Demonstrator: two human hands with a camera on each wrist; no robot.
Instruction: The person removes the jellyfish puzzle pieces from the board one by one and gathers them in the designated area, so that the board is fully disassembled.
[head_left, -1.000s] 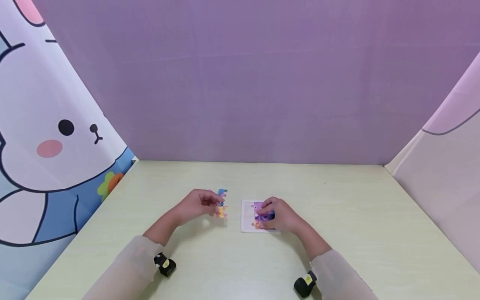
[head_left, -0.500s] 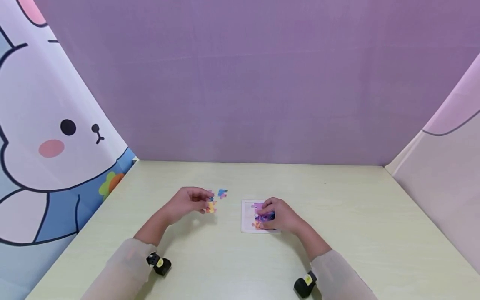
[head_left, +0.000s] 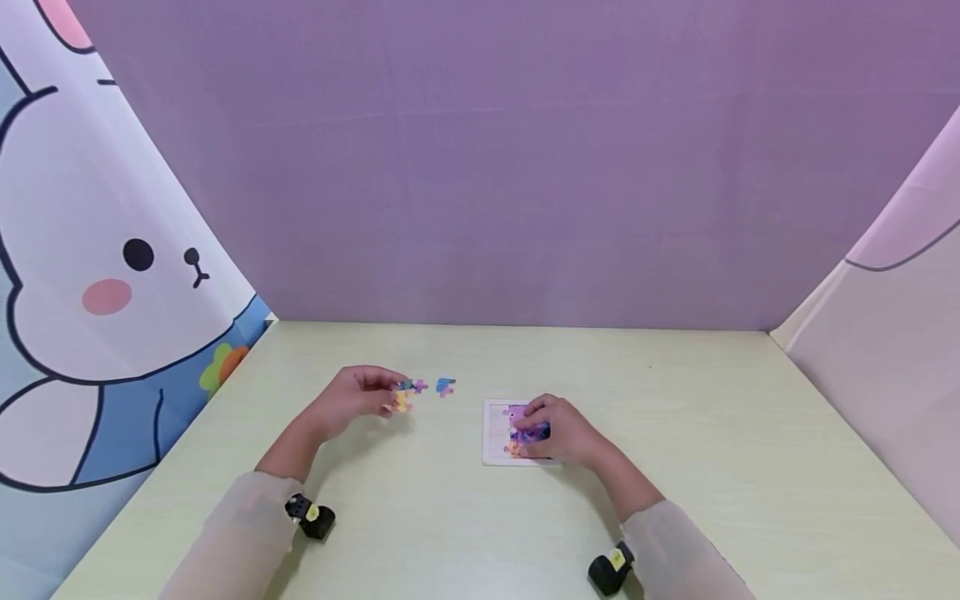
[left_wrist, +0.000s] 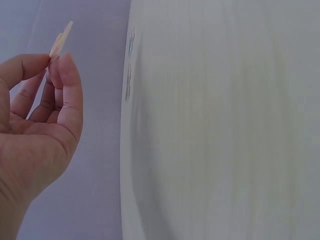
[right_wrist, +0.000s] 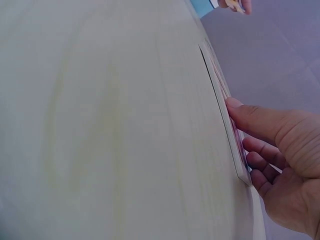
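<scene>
My left hand (head_left: 375, 395) hovers left of centre and pinches a small yellow-orange puzzle piece (head_left: 401, 405) between thumb and fingers. In the left wrist view the left hand (left_wrist: 54, 60) holds that thin piece (left_wrist: 61, 39) edge-on above the table. Two loose pieces lie on the table just beyond it, a pink-blue piece (head_left: 417, 386) and a blue piece (head_left: 446, 387). A white puzzle tray (head_left: 495, 435) with purple and orange pieces fitted in lies at the centre. My right hand (head_left: 542, 427) rests on it, with the thumb (right_wrist: 250, 116) at the tray's edge (right_wrist: 220, 95) and the fingers lying over the picture.
The pale green table (head_left: 712, 433) is walled by a purple backdrop (head_left: 495, 167), a bunny-print curtain (head_left: 97, 275) on the left and a pale curtain (head_left: 892, 350) on the right. Black wrist cameras (head_left: 309, 515) sit on both forearms.
My left hand has drawn away leftward from the tray. The strip it held has come apart: the blue and pink-blue pieces stay on the table, and the yellow one stays in the fingers. The right hand has not moved.
</scene>
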